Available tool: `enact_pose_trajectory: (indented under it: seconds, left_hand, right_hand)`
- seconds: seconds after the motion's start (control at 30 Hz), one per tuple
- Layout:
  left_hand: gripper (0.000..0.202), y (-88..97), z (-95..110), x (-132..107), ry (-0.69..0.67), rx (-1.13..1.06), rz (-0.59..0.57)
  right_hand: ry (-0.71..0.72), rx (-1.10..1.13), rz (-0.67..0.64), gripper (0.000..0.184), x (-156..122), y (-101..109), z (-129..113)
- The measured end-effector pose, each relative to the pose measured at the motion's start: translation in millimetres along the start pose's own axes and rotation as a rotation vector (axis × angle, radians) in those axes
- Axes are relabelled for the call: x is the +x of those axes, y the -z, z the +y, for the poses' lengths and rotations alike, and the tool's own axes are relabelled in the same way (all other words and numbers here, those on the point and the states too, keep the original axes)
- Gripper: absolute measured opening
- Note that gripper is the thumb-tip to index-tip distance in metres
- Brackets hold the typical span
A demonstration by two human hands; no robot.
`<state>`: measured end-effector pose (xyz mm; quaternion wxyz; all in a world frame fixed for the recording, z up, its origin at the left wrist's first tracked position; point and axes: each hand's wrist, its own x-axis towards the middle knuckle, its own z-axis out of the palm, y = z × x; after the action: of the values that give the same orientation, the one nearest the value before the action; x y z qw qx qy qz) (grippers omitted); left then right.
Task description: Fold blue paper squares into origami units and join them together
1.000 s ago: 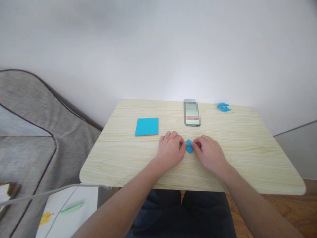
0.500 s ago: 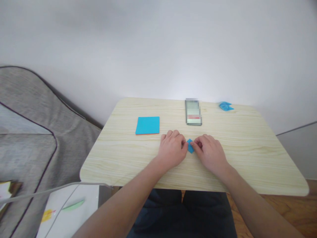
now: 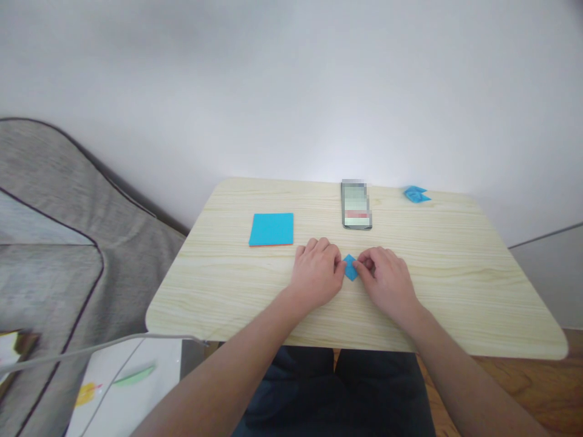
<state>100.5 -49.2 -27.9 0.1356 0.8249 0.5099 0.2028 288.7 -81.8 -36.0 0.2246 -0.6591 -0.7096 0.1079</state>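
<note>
A small piece of folded blue paper [image 3: 350, 267], roughly diamond-shaped, lies on the light wood-grain table [image 3: 218, 267] between my two hands. My left hand [image 3: 317, 271] pinches its left edge between thumb and forefinger, the other fingers curled on the table. At the right edge, the thumb and forefinger of my right hand [image 3: 388, 279] are closed on the same paper. My fingertips cover both side corners; its upper and lower points show.
A stack of blue square paper [image 3: 272, 229] lies at the left. Behind my hands is a phone [image 3: 356, 205] with a blurred screen. A folded blue paper figure [image 3: 416, 194] rests near the back right edge, by the white wall [image 3: 291, 91]. A grey sofa [image 3: 132, 255] stands left.
The thumb and finger of my right hand have shifted slightly to the right, so more of the folded paper shows. My left hand stays almost where it was.
</note>
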Motion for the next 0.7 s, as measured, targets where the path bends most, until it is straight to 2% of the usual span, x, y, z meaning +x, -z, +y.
enact_pose_trajectory:
  seconds: [0.13, 0.3, 0.53, 0.7]
  left_hand:
    - [0.005, 2.1, 0, 0, 0.009, -0.022, -0.020]
    - [0.024, 5.2, -2, -1, -0.004, -0.050, -0.045]
    - [0.026, 5.3, -7, -2, -0.028, -0.097, -0.045]
    - [0.022, 2.9, -10, -3, -0.061, -0.093, -0.021]
  right_hand:
    - [-0.010, 0.043, 0.015, 0.010, -2, 0, 1]
    - [-0.028, 0.090, 0.033, 0.003, -5, 0, 2]
    - [0.045, 0.108, 0.046, 0.020, -7, -1, 7]
    - [0.143, -0.038, 0.072, 0.026, -17, -1, 8]
